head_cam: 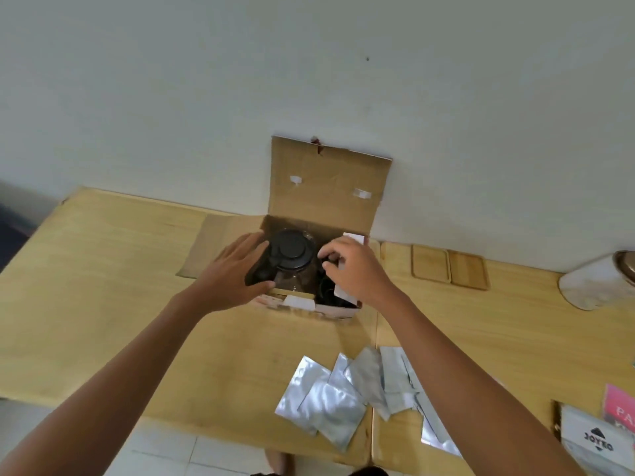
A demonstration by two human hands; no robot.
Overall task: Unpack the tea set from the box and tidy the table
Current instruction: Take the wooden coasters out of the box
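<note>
Because the box (309, 269) sits pushed back against the wall with its big lid flap leaning upright on it, the opening faces the person and both hands can work inside from the near side; the glass teapot (292, 262), with its black lid uppermost, is not yet out and stands in the left part of the box, which is where the main thing of the task lies. The left hand (233, 273) is laid against the pot's left side with fingers spread and fairly straight, the thumb low near the front edge, which reads as steadying or getting ready to lift rather than a closed hold. The right hand (350, 269) reaches into the right compartment with thumb and forefinger drawn together on something small and dark just beside the pot; what it pinches I cannot tell, though a white card divider (354, 238) stands right behind its fingers. Several silver foil packets (330, 400) lie fanned on the wooden table (103, 304) near the front edge, well apart from the box, likely set there to keep the working space free. Two wooden trays (450, 269) rest side by side by the wall to the right, plausibly waiting for the pieces
</note>
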